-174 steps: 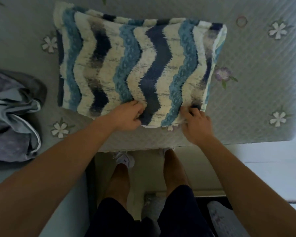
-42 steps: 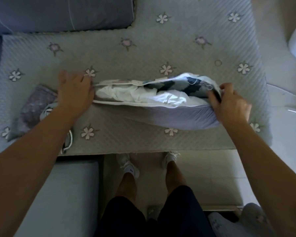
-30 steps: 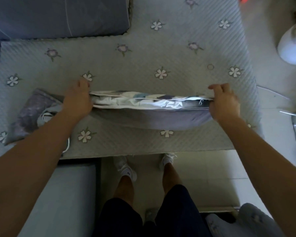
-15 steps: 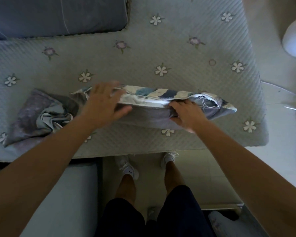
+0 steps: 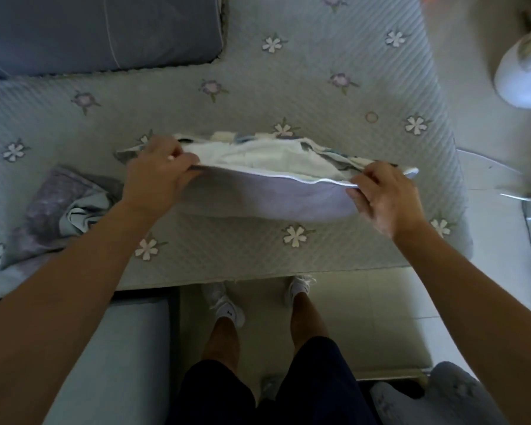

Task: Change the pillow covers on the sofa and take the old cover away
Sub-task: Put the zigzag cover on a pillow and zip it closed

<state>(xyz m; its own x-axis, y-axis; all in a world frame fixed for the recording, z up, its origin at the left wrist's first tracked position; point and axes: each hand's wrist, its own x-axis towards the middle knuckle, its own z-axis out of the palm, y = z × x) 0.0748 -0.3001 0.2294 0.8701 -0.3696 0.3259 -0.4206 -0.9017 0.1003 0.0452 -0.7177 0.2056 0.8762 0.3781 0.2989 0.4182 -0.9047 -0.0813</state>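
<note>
Pillow (image 5: 258, 157) sits white inside the open cover (image 5: 267, 200) on the sofa (image 5: 288, 81); its far side is hidden. Left hand (image 5: 157, 176) and right hand (image 5: 383, 197) each close their grip on the cover's near edge, at opposite ends of the mouth. Crumpled cover (image 5: 59, 210) lies beside the left wrist.

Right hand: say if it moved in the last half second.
Yes: the right hand went right, away from the white flower, along the pillow.

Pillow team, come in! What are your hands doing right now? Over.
Left hand and right hand pinch the pillow cover at its open edge. White pillow showing inside. Crumpled cover lies beside left arm, not blocking.
</note>
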